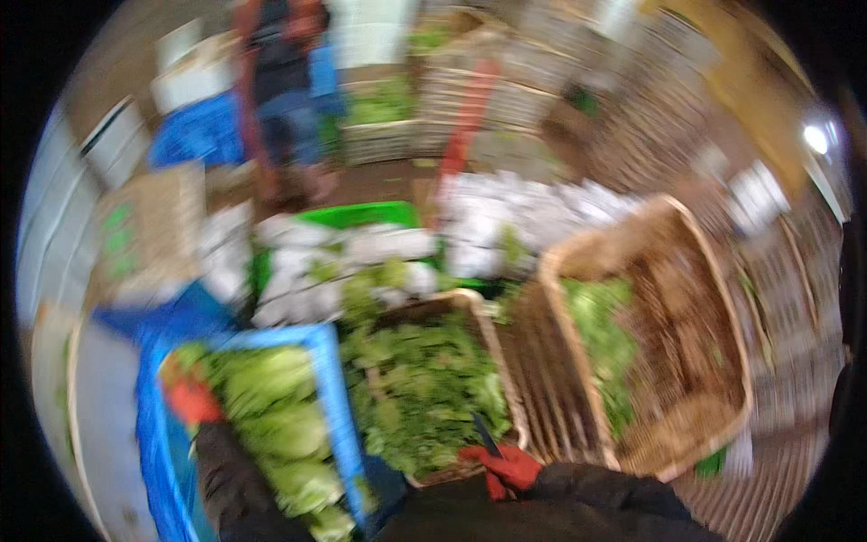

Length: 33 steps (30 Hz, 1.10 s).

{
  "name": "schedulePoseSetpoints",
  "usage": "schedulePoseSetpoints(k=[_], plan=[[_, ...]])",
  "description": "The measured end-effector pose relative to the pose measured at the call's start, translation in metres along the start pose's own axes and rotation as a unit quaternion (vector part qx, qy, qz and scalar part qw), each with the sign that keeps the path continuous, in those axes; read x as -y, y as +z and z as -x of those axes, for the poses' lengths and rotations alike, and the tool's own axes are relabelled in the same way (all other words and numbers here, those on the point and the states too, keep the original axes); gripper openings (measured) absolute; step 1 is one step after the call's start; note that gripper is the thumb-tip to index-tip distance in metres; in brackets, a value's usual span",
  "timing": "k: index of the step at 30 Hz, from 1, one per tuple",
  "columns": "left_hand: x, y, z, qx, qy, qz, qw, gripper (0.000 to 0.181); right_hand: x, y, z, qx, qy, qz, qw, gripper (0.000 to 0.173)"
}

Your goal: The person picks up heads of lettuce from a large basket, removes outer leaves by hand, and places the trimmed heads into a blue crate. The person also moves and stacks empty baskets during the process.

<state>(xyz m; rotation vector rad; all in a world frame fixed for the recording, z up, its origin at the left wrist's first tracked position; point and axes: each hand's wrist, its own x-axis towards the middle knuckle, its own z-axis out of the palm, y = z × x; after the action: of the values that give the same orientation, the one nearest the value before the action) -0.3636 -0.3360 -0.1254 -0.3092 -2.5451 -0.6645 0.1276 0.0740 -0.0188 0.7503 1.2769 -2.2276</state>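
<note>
My right hand (509, 470), in a red glove, grips a knife (485, 433) whose dark blade points up and away from me. It is at the near edge of a crate (504, 379) full of loose green leaves (427, 393). To the left, my left hand (191, 400), also red-gloved, reaches to the far left corner of a blue crate (328, 386). Its fingers are against a leafy green head (193, 356); blur hides whether they close around it. Pale green lettuce heads (284, 427) lie in a row in that crate.
At right, a tilted brown crate (677, 298) holds some green leaves (599, 339). White-wrapped bundles (494, 210) and a green crate (366, 213) lie ahead. A cardboard box (152, 223) stands left. A person (284, 88) stands beyond, near stacked crates (460, 101).
</note>
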Motion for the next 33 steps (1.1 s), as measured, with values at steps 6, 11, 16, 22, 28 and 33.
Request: schedulePoseSetpoints(k=[6, 11, 16, 22, 28, 33], plan=[[-0.121, -0.059, 0.003, -0.103, 0.140, -0.150, 0.973, 0.055, 0.026, -0.174, 0.095, -0.585, -0.222, 0.283, 0.727, 0.050], [-0.301, -0.038, 0.135, 0.185, 0.152, 0.149, 0.959, 0.048, 0.003, -0.299, 0.100, -0.392, -0.039, 0.409, 0.823, 0.039], [-0.410, -0.019, 0.259, 0.368, 0.168, 0.171, 0.898, 0.038, 0.032, -0.487, 0.113, -0.627, -0.019, 0.330, 0.706, 0.081], [-0.475, -0.009, 0.304, 0.450, -0.008, 0.258, 0.855, 0.033, 0.005, -0.525, 0.094, -0.516, -0.010, 0.353, 0.781, 0.094], [-0.588, -0.026, 0.263, 0.317, 0.336, 0.287, 0.839, 0.073, 0.071, -0.373, 0.170, -0.399, -0.380, -0.148, 0.821, 0.045], [-0.590, -0.069, 0.219, 0.408, 0.644, 0.246, 0.598, 0.090, 0.069, -0.206, 0.112, -0.092, -0.251, 0.096, 0.959, 0.061]])
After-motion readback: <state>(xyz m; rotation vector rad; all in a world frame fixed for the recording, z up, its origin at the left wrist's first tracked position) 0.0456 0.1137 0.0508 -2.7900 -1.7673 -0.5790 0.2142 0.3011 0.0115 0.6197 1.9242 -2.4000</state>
